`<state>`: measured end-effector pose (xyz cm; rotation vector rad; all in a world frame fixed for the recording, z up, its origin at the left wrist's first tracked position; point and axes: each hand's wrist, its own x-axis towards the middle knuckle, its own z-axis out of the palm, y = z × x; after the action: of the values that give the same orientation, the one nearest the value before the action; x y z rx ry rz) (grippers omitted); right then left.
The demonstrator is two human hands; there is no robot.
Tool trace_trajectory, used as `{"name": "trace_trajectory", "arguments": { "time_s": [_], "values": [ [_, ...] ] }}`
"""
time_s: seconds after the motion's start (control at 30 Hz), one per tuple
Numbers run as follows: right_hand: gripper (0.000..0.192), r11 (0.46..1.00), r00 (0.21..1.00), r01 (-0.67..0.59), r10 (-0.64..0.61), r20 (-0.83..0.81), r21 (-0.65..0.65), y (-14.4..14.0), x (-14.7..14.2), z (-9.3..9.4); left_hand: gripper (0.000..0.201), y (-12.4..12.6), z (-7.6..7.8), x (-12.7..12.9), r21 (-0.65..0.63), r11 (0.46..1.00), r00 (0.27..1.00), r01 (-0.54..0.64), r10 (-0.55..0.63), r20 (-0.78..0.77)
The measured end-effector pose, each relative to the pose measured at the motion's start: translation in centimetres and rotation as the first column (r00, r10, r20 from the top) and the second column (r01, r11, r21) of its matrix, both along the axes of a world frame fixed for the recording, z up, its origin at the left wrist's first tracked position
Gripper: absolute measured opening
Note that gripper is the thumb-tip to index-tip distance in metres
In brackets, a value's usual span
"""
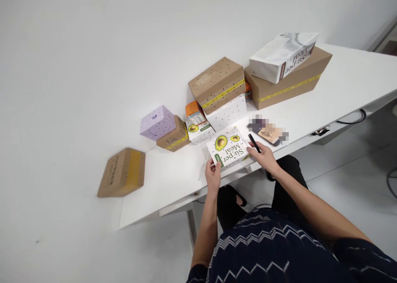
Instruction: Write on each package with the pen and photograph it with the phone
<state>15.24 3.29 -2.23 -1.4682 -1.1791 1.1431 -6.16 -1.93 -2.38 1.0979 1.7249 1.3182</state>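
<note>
At the near edge of the white table (350, 76) sits the avocado box (228, 146), the reference for all positions below. Left hand (213, 173): at the near left corner of the avocado box, thumb on the upper face, fingers clamped on the box. Right hand (263, 155): at the right side of the avocado box, fingers together around a black pen (254, 143). Contact between the black pen and the avocado box cannot be confirmed.

Status: the avocado box appears closed and is steadied; the black pen is in grip. No pen stroke is discernible on the upper face. Hidden sides cannot be checked, so the amount of work completed or outstanding cannot be determined.

Markings: the avocado box reads "Su-per Meal", inverted as viewed, beside a green label (218, 157) too small to read. Behind and right of it, a grey-and-white box (279, 55) on a large brown box (305, 70) bears the same wording, also inverted. Behind and left of it, a purple box (158, 122) and the small brown box (175, 136) beneath carry dark marks resembling handwriting, illegible. Farther left, a brown carton (119, 173) bears print that cannot be read reliably.
</note>
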Motion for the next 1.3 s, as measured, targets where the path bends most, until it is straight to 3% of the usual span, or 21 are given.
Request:
{"name": "trace_trajectory", "arguments": {
  "time_s": [0.43,0.77,0.93,1.07,1.17,1.3],
  "values": [
    [0.040,1.000,0.999,-0.021,0.021,0.034,0.011,-1.4,0.8,-0.4,0.048,-1.0,-0.2,0.6,0.000,1.000,1.000,0.012,-0.012,-0.024],
    [0.044,0.999,0.999,-0.038,0.038,0.037,0.002,-1.1,1.2,0.1,0.057,-0.7,0.2,-0.2,-0.095,0.992,0.997,0.078,-0.077,0.015],
    [0.046,0.993,0.990,-0.109,0.112,-0.082,0.048,-0.6,1.4,-0.3,0.057,-0.7,-0.7,-0.3,0.113,0.988,0.995,0.101,-0.099,-0.025],
    [0.046,0.991,0.991,-0.067,0.080,-0.111,0.115,0.1,1.0,-1.6,0.060,-0.4,-2.3,0.2,0.291,0.954,0.997,0.071,-0.061,-0.042],
    [0.042,0.991,0.993,-0.049,0.062,-0.102,0.123,0.1,0.9,-2.0,0.059,-0.5,-3.4,0.4,0.308,0.950,0.999,0.045,-0.036,-0.033],
    [0.044,0.998,0.990,-0.046,0.051,-0.130,0.043,-0.7,1.1,-1.9,0.056,-1.0,-4.1,0.6,0.269,0.963,1.000,0.018,-0.019,0.001]
  ]
}}
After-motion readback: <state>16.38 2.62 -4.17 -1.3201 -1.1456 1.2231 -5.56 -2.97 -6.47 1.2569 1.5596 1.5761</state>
